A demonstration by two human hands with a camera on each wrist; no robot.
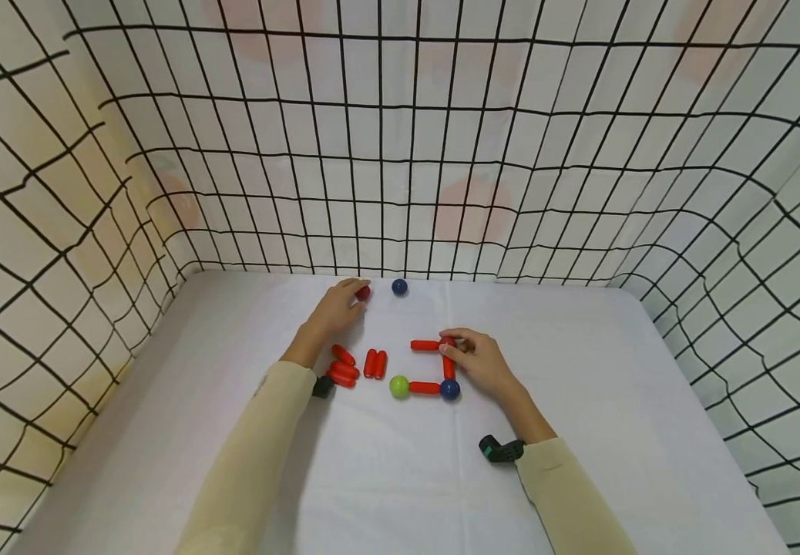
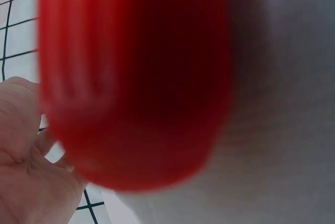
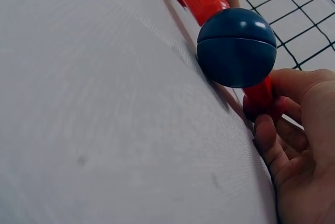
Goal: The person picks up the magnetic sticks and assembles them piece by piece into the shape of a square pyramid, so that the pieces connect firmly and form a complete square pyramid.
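Note:
At the far side of the table, my left hand (image 1: 336, 308) has its fingers and thumb around a red ball (image 1: 363, 293). A dark blue ball (image 1: 399, 287) lies just right of it. My right hand (image 1: 479, 358) pinches another red ball (image 3: 264, 110) at a corner of a joined frame. From that corner one red rod (image 1: 424, 345) points left and another red rod (image 1: 448, 368) runs down to a blue ball (image 1: 450, 389). A third red rod (image 1: 424, 388) links this blue ball to a green ball (image 1: 398, 387).
Two loose red rods (image 1: 375, 364) lie side by side left of the frame. Several more red rods (image 1: 343, 370) lie by the left wrist; one red rod (image 2: 131, 77) fills much of the left wrist view. Black wire mesh (image 1: 407, 154) borders the table (image 1: 580, 370) at the back and sides.

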